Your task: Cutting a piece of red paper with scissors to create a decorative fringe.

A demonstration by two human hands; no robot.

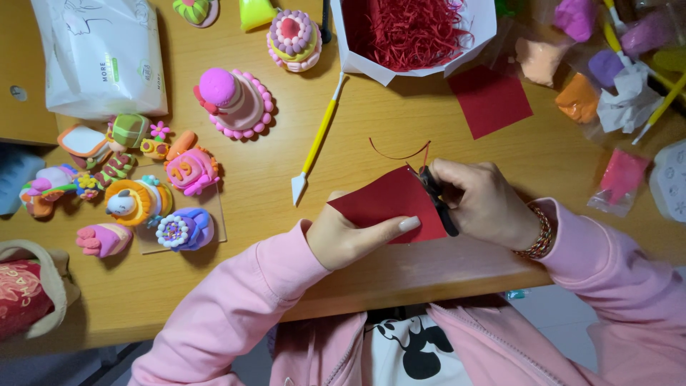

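Wooden worktop (pixel 357 121), warm brown, fills my view from above, crowded along its far and left sides. At nine o'clock I see a cluster of small colourful clay figurines (pixel 143 189), with a white plastic wipes packet (pixel 100 53) at ten o'clock beyond them. A pink domed clay cake with a beaded rim (pixel 234 104) sits towards eleven o'clock, and a yellow-handled modelling tool with a white tip (pixel 314 143) lies slanted just right of it.

Near the centre, my left hand (pixel 350 236) pinches the near edge of a dark red paper sheet (pixel 393 204), thumb on top, the grip closed on the paper. The sheet lies close to the worktop's near edge. At its right end, my right hand (pixel 486 204) is wrapped around black-handled scissors (pixel 437 200), whose blades meet the paper's upper right corner; a thin red paper strip (pixel 400 151) curls away there.

At twelve o'clock stands a white box of shredded red paper (pixel 411 32), a second red paper square (pixel 489 100) lies just right of it, and bags of coloured clay (pixel 586 78) sit at two o'clock.
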